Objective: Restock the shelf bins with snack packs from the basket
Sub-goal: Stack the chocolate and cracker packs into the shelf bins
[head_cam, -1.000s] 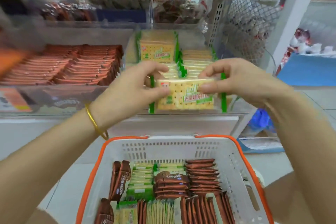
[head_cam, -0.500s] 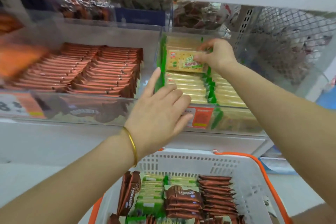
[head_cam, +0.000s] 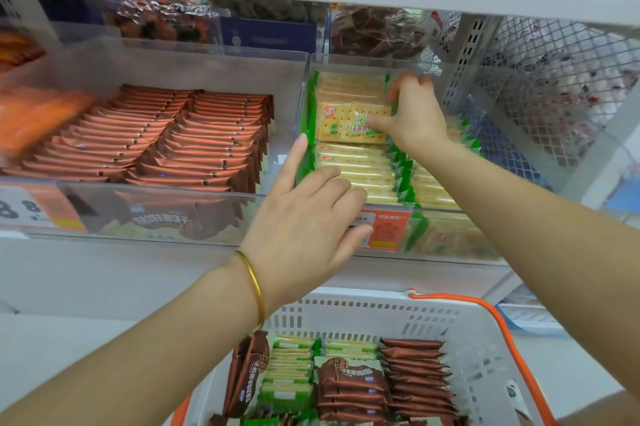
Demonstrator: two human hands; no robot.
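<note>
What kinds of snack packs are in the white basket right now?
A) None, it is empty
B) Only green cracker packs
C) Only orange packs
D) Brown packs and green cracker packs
D: inside the white basket, rows of brown packs stand beside stacks of green cracker packs.

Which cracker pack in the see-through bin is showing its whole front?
The green cracker pack that the right hand grips, tilted face-out. The other packs in front of it stand on edge, showing only thin sides.
</note>
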